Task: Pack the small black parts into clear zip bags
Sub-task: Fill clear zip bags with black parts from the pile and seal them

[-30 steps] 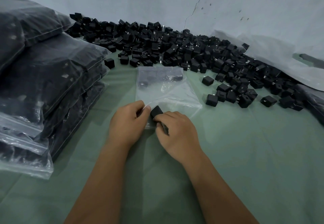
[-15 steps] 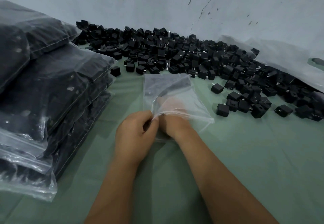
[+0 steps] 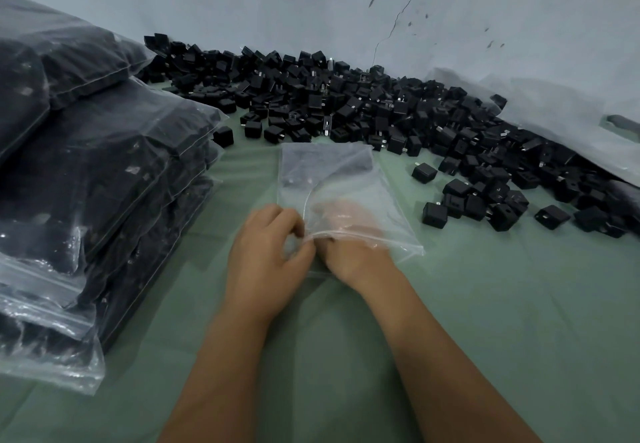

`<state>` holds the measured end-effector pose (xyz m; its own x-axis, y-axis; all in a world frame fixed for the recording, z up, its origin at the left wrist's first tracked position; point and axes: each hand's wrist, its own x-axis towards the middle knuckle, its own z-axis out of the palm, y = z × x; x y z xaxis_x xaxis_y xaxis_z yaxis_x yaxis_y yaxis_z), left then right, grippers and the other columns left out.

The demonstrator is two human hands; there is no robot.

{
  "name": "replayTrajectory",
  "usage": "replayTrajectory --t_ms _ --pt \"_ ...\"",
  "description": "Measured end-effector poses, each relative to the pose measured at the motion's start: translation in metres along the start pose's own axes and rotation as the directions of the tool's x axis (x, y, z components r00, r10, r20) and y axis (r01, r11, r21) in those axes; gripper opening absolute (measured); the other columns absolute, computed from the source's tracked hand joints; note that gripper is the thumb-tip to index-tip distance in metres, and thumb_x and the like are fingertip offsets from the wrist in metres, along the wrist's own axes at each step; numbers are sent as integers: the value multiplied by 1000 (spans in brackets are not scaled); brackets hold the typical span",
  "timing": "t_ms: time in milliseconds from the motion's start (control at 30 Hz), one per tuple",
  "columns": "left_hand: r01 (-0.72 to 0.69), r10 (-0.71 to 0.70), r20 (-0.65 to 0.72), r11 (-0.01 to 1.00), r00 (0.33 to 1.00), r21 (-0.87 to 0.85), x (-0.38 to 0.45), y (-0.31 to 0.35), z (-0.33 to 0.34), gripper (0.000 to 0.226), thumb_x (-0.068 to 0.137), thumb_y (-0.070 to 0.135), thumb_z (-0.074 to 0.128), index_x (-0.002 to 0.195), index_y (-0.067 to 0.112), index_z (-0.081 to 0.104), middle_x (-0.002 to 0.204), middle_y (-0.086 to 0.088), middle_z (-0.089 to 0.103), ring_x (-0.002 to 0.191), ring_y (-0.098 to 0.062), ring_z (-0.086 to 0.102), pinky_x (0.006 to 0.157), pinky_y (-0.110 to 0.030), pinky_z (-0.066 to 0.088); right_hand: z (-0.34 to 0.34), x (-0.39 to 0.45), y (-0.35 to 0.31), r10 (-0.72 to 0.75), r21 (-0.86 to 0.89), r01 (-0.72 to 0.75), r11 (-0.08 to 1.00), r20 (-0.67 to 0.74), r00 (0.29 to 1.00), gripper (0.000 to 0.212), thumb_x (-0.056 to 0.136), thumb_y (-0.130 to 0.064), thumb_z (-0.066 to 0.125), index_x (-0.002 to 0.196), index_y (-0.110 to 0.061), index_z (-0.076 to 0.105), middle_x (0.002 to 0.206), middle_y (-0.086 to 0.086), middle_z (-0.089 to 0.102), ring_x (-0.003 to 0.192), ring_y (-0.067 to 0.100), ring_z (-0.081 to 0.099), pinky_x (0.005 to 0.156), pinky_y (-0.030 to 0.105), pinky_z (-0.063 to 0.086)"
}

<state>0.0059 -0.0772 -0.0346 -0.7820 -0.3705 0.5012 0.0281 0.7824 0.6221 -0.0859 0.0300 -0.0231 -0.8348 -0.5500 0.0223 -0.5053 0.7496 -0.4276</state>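
A clear zip bag [image 3: 349, 172] lies flat on the green table [image 3: 502, 304], its mouth towards me. My left hand [image 3: 266, 252] pinches the left side of the bag's mouth and holds it up. My right hand [image 3: 356, 259] reaches into the bag; its fingers show only as a pale blur through the plastic, so whether they hold a part is hidden. Dark shapes show at the bag's far end. A big pile of small black parts [image 3: 346, 103] stretches along the wall behind the bag.
Stacked filled zip bags [image 3: 104, 172] stand at the left, close to my left arm. Loose black parts [image 3: 460, 200] lie scattered right of the bag. Flat clear plastic [image 3: 571, 123] leans at the right against the grey wall.
One second ago my right hand held a black part at the bag's mouth. It has since slid inside the bag, while my left hand kept hold of the mouth edge.
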Motion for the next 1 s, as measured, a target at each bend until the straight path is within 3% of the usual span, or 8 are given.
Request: replayTrajectory --t_ms 67,167,300,433,533,733,900,1000 --pt "-63 63 43 998 997 -2 0 -1 1 34 77 20 52 108 24 66 112 12 63 107 -13 50 88 -28 40 0 -30 12 -190 -91 175 980 -200 961 24 90 -30 45 81 -19 63 81 -4 63 78 17 56 69 25 38" --pt "-93 94 143 996 985 -13 0 -1 0 52 78 13 47 124 27 66 129 11 61 126 -14 47 105 -36 36 -11 -56 20 -428 -98 448 889 -528 733 23 79 -20 48 61 -9 56 58 0 53 55 19 46 52 32 39" --pt "-56 52 269 998 962 6 0 0 0 49 75 22 47 119 29 70 116 6 70 118 -20 57 103 -42 42 -27 -61 43 -187 1 326 945 -819 542 17 84 -12 50 71 -5 60 69 4 55 66 21 48 58 32 38" --pt "-42 25 318 998 948 47 -1 2 0 48 78 36 51 123 36 66 115 10 69 112 -15 57 102 -38 41 -34 -47 85 251 271 -105 957 -591 767 49 91 -11 47 138 -27 48 133 5 48 119 21 41 100 31 33" --pt "-43 23 330 998 944 55 0 3 0 47 78 39 51 122 36 66 118 11 68 114 -14 56 104 -37 40 -35 -39 97 378 156 -345 925 -324 867 64 91 -21 40 149 -38 21 156 3 25 140 23 22 113 38 16" --pt "-31 15 335 999 942 43 2 1 1 45 79 40 50 119 33 69 119 11 68 115 -15 56 105 -39 39 -33 -39 96 450 501 -178 847 -498 741 37 82 -21 53 116 -32 61 93 -8 56 97 20 54 91 44 47" --pt "-36 22 337 999 941 36 1 1 1 43 80 39 51 119 32 70 118 12 68 113 -14 56 103 -34 39 -32 -38 100 309 335 -180 925 -387 869 70 83 -7 43 142 -43 36 146 -13 38 126 9 32 109 31 24" --pt "-32 21 333 999 943 26 1 1 1 43 79 38 52 117 31 70 118 12 68 113 -14 56 103 -33 38 -29 -35 103 259 214 -182 960 -418 871 54 89 -15 47 139 -36 46 134 -9 52 125 15 40 108 34 26"
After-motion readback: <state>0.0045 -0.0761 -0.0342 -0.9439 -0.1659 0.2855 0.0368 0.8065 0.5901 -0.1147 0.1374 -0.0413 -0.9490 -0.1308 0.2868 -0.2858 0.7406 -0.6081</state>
